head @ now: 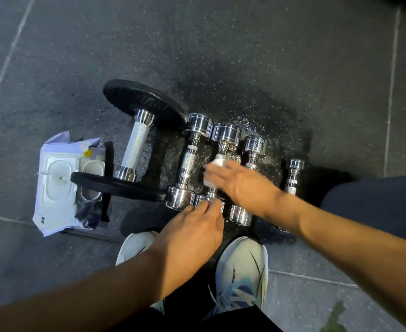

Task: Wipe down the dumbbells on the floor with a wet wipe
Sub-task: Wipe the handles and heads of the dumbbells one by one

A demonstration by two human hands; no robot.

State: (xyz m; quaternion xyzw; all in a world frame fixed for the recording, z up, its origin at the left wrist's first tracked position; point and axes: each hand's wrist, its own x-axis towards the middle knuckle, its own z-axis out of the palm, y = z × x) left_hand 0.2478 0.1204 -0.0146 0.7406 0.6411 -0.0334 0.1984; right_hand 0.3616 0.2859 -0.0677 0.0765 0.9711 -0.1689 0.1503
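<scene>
Several chrome dumbbells lie side by side on the dark floor. A large dumbbell (135, 142) with black plates lies at the left. To its right lie a chrome dumbbell (189, 161), a second chrome dumbbell (226, 135), a third (254, 146) and a small one (294, 174). My right hand (240, 185) holds a white wet wipe (217, 164) around the handle of the second chrome dumbbell. My left hand (192, 228) grips that dumbbell's near head. The handle is mostly hidden under my right hand.
A pack of wet wipes (63, 185) with its lid open lies on the floor at the left, touching the large dumbbell's near plate. My two white shoes (242, 271) stand just below the dumbbells. The floor around the dumbbells looks wet.
</scene>
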